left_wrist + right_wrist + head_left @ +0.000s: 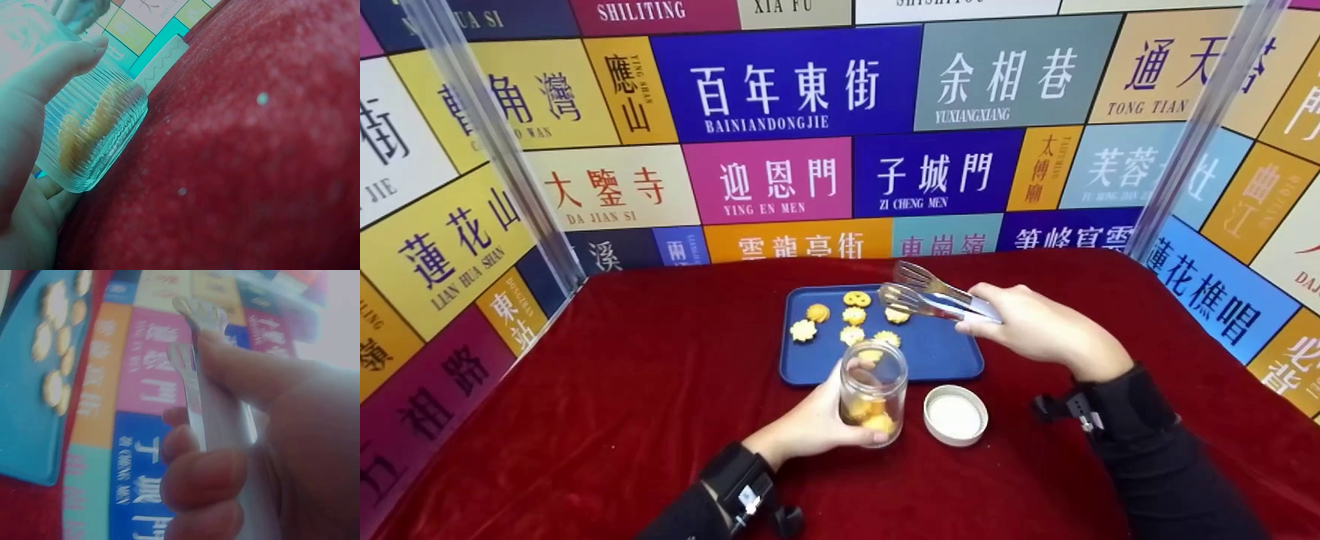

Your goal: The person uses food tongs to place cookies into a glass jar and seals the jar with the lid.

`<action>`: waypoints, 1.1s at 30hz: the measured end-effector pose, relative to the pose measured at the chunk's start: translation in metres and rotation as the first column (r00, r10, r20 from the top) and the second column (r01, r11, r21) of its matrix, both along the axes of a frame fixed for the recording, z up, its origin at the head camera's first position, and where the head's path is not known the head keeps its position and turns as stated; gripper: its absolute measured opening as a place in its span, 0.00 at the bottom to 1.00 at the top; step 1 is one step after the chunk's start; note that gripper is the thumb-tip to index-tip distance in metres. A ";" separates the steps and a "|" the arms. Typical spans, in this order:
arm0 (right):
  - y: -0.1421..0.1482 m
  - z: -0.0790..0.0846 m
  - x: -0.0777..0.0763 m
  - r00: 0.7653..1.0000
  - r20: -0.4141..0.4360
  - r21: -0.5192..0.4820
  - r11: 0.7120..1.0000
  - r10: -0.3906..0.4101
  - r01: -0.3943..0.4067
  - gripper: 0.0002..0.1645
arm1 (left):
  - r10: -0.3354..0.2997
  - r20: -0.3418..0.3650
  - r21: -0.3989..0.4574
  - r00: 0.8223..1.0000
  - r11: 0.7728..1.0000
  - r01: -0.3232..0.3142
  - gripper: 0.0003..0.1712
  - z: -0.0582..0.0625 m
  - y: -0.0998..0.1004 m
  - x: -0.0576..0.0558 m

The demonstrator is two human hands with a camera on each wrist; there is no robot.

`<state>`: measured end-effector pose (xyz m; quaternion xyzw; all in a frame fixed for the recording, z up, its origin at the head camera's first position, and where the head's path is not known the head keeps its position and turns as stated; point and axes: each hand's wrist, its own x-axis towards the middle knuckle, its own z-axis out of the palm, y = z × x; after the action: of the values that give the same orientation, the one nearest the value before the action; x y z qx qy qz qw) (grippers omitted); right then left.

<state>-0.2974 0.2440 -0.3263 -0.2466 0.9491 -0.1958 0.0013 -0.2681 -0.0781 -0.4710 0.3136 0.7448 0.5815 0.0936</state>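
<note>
My left hand [817,420] grips a clear glass jar [894,375] around its side, thumb across the front. Some yellow cookies [877,424] lie in the bottom of the jar, and its mouth is uncovered. In the left wrist view the ribbed glass [126,107] shows cookies through it. My right hand [1035,330] holds metal tongs [937,296] by the handle, their slotted ends over the far part of the blue tray [945,360]. The tong arms stand apart in the right wrist view, with nothing between them. Several cookies [803,331] lie on the tray.
A round pale lid [956,416] lies on the red cloth [660,360] to the right of the jar. Behind the table stands a wall of coloured sign panels [780,82], with clear upright posts [1200,135] at the corners.
</note>
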 end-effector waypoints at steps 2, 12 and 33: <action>0.001 -0.009 -0.008 0.999 -0.009 0.012 0.999 -0.042 0.043 0.26 | -0.002 0.004 0.001 1.000 1.000 0.002 0.57 0.000 0.000 0.000; -0.009 -0.060 -0.037 0.985 0.075 0.001 0.988 -0.155 0.155 0.27 | -0.007 0.006 0.011 1.000 1.000 0.007 0.59 0.001 0.000 0.001; -0.017 -0.091 -0.047 0.993 0.050 0.003 0.994 -0.108 0.108 0.14 | 0.009 0.006 -0.002 1.000 1.000 -0.009 0.60 0.001 -0.001 0.002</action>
<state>-0.3446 0.2269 -0.4174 -0.1900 0.9608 -0.2014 0.0144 -0.2663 -0.0790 -0.4695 0.3083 0.7465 0.5822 0.0935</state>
